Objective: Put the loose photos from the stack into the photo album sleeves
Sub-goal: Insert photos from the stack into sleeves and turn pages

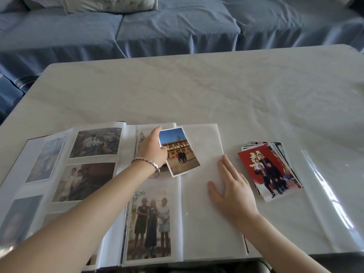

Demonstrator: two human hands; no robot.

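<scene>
The open album (94,174) lies at the near-left part of the surface (197,85). Its left-hand pages carry clear sleeves filled with faded prints, among them a group picture (96,142) at the top and another (84,181) below it. On the right-hand page, a column beside the spine holds a print of three standing people (150,225) in the lower sleeve. The upper sleeve's print is mostly hidden behind the left hand (152,148). The broad white strip at three o'clock of that column shows no prints. The left hand, a bracelet (146,164) on its wrist, pinches the left long edge of a loose photo (181,152) of a brick building under blue sky. The photo sits over the upper part of the right-hand page, its long axis running from about eleven to five o'clock, sky end away from the person. The right hand (232,194) lies flat on the white strip, fingers straight and pointing toward twelve. At three o'clock of the album, just apart from it, rests the fanned stack (269,170) of photos, a red portrait on top. The surface is covered in pale cloth under glossy clear plastic. Beyond its far edge, at twelve o'clock, stands a sofa (177,32) draped in blue fabric, with a cushion (110,3) on it.
</scene>
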